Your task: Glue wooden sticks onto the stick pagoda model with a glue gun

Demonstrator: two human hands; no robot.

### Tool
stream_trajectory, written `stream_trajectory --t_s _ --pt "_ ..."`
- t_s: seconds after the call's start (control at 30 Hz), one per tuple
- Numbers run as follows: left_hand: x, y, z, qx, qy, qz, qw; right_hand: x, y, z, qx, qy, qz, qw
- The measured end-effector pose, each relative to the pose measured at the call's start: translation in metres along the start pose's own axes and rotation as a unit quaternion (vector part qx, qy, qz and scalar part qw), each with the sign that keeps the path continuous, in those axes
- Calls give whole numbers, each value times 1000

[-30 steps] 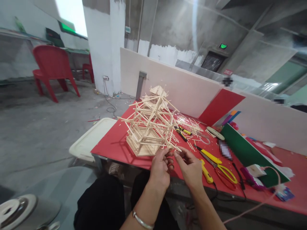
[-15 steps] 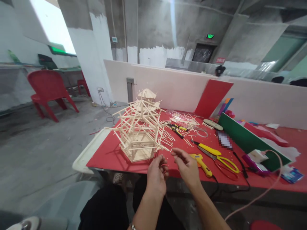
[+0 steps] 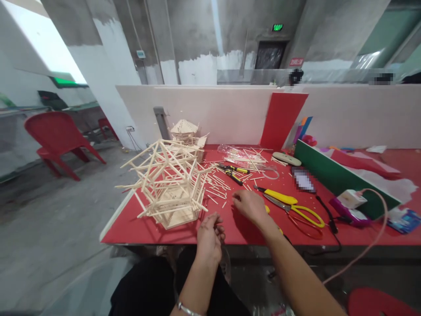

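A pavilion-like frame of thin pale sticks [image 3: 173, 188] stands at the left of the red table. Just right of its lower corner is my left hand [image 3: 210, 232], fingers curled; whether anything lies between them is too small to tell. My right hand [image 3: 250, 205] is over the table, its fingers pressed together and pointing left, and what they hold, if anything, is hidden. Loose sticks [image 3: 217, 186] lie scattered beyond both hands. Under my right forearm a yellow glue gun [image 3: 267, 209] is mostly covered. Black-and-yellow pliers [image 3: 234, 173] rest among the sticks.
A second stick model [image 3: 186, 129] stands behind the first. At the right lie yellow-handled cutters [image 3: 279, 196], scissors [image 3: 305, 215], a phone [image 3: 303, 180] and a cable [image 3: 329, 215]. A green board [image 3: 342, 182] stands behind a white plug adapter [image 3: 351, 199].
The view has shifted, and the frame appears turned and farther left. My right hand has moved forward over the table, away from my left hand, and now covers most of the glue gun.
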State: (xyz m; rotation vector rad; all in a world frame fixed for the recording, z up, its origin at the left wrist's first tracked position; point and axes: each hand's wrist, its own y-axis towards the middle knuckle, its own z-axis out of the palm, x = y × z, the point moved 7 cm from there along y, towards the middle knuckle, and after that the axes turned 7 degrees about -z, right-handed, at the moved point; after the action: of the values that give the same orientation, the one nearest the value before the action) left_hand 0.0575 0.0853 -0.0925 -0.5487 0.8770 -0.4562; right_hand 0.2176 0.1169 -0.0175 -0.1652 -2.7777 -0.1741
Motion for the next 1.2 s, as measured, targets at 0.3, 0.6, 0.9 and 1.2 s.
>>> stream_trajectory --t_s 0.3,0.6,0.9,1.2 --pt "8 15 1 -27 27 0 999 7 72 30 129 -44 -57 989" --pt "7 12 3 -5 27 41 999 11 93 38 154 -67 -68 983" --pt "6 14 -2 -25 59 27 998 -18 108 28 164 -64 -64 982" --pt "-2 10 -2 -10 21 47 999 -16 107 40 180 -47 -81 979"
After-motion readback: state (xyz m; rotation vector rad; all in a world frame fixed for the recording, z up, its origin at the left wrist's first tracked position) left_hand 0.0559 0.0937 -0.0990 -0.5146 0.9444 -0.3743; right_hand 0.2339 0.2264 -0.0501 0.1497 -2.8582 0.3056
